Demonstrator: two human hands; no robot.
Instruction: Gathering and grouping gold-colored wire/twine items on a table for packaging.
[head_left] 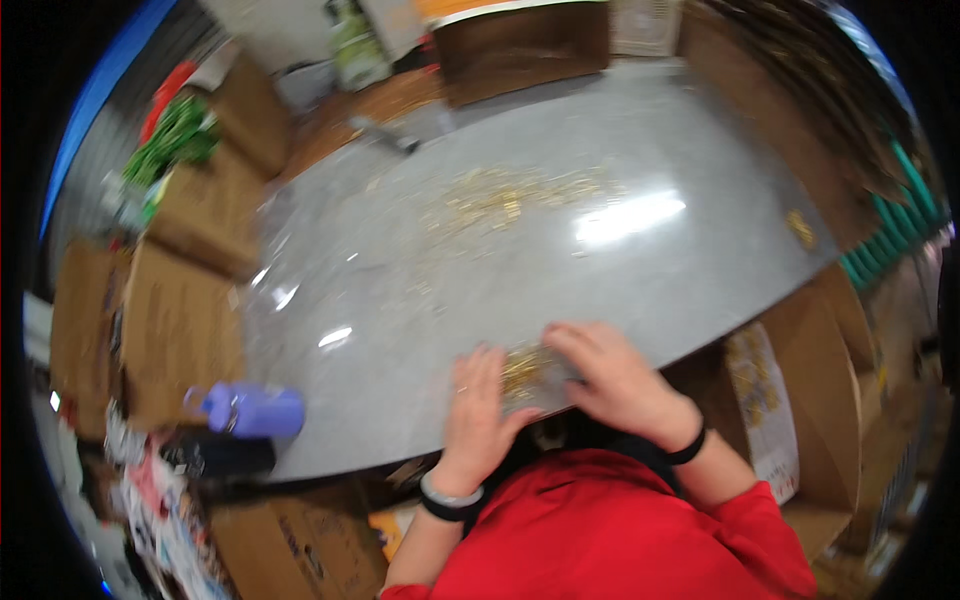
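At the near edge of the grey table, a small heap of thin gold-coloured metal pieces lies between my two hands. My left hand rests flat along the heap's left side, fingers stretched out and thumb pointing toward the right. On the other side, my right hand has its fingers extended and slightly bent, with the fingertips near the heap's far right edge. Neither hand shows anything gripped. More gold pieces are spread loosely across the middle of the table. Blur hides the exact shape of the pieces.
A purple bottle stands at the table's left edge beside cardboard boxes. A small gold cluster lies far right. At the back sit an open carton and a grey-handled tool. An open box is below right.
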